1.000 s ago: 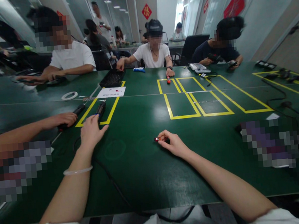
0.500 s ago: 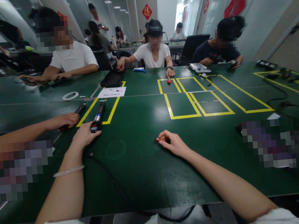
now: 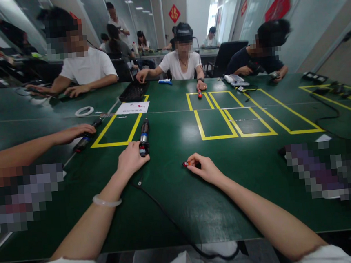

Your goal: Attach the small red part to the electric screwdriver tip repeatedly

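My left hand [image 3: 131,158] is closed around the rear end of a corded electric screwdriver [image 3: 144,133], a dark cylinder with a blue band, its tip pointing away from me. A black cord [image 3: 160,210] runs from its rear toward the table's front edge. To the right, my right hand [image 3: 205,167] rests on the green table [image 3: 182,204], pinching a small red and orange piece [image 3: 186,163] whose kind I cannot make out. The fingers cover part of that piece.
At the left, another person's hand [image 3: 79,133] rests on a similar dark tool [image 3: 82,143]. Yellow tape outlines [image 3: 219,137] mark the table. Farther back are a white paper [image 3: 133,107], a black tray [image 3: 133,92] and a white tape roll [image 3: 84,111]. People sit opposite.
My left hand has taken hold of the electric screwdriver and moved it right, out of the left yellow outline. My right hand stays in place with its small piece.
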A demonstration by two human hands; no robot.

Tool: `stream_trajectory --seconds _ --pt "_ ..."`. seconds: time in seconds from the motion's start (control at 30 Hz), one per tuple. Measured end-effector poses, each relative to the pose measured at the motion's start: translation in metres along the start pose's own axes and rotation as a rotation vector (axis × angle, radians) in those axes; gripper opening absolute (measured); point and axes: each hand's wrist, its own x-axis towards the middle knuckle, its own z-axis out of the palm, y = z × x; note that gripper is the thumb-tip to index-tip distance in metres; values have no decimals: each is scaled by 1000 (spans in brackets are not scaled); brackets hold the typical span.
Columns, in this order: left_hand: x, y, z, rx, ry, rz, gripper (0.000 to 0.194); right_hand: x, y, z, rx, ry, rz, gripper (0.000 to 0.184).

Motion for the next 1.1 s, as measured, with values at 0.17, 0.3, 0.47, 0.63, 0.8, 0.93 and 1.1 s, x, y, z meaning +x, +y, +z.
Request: stream_trajectory --seconds 0.17,0.3,0.47,0.63,0.8,0.93,1.1 --pt "-21 48 -5 -78 3 206 60 1 -1 0 -39 14 14 12" --pt "-39 77 -6 -174 8 367 59 1 1 0 -141 28 -14 10" --pt "-56 100 -4 -269 -15 484 60 1 -1 1 -342 42 -15 11" --pt "-62 106 -5 -294 -14 536 57 0 -3 2 -376 12 -16 18" --pt "-61 104 -2 -312 -29 540 60 -1 -2 1 -293 -9 -58 18" --pt "-60 103 1 -328 -28 552 64 -1 -4 0 -303 -8 -86 10" --pt "-59 108 0 -305 -27 545 64 0 -4 0 -334 0 -78 10"
